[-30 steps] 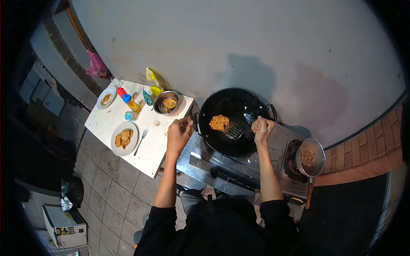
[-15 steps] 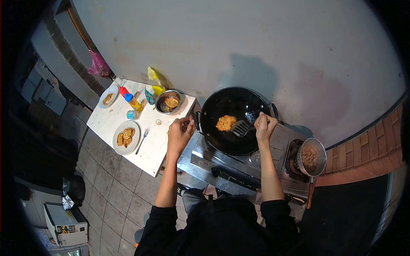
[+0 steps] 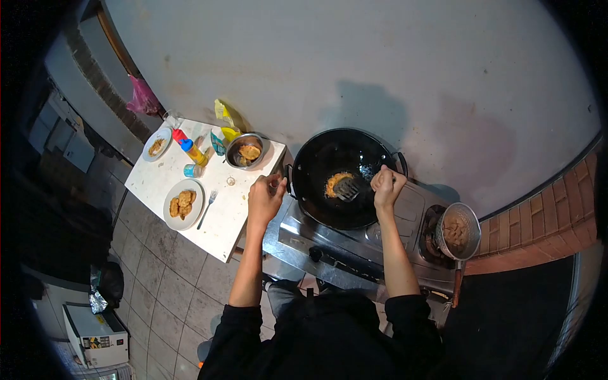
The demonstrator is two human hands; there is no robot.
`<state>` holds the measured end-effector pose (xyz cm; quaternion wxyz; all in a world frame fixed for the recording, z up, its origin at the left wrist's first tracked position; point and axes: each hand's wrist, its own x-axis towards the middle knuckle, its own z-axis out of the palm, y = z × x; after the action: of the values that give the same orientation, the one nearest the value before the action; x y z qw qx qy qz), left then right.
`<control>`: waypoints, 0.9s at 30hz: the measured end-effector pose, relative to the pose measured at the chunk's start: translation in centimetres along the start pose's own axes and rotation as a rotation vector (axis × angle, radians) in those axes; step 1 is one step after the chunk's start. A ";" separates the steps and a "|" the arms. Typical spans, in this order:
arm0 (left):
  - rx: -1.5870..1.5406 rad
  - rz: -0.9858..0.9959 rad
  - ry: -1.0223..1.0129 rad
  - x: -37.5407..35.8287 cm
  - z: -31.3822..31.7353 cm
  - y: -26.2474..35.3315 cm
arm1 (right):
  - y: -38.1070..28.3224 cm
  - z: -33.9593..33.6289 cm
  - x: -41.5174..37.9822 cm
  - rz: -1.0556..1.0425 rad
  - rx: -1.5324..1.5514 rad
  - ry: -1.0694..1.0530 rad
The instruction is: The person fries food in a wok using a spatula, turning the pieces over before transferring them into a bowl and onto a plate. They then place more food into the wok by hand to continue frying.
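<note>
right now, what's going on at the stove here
The right hand holds a slotted spatula, its head over a piece of fried food in the black wok on the stove. The left hand is at the wok's left handle, though whether it grips it is hard to tell. On the white table, a plate holds more fried pieces beside a fork.

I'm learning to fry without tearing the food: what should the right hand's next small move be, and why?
Probably have the right hand ease the spatula back slightly: it covers part of the fried piece in the wok, so a small retreat would likely clear the edge for sliding under.
</note>
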<state>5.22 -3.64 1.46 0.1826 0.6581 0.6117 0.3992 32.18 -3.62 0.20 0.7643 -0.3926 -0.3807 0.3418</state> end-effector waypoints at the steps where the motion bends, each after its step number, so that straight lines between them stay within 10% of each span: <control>1: 0.000 0.000 0.001 0.0 0.0 0.1 | 0.6 -0.2 -0.1 0.000 0.000 -0.001; 27: 0.150 -0.100 0.044 0.9 2.1 -0.2 | 0.9 -1.5 -0.1 -0.011 -0.268 -0.059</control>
<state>6.59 -2.26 0.33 0.1390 0.6294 0.6760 0.3571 33.17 -3.78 -1.21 0.6952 -0.4790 -0.4473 0.2951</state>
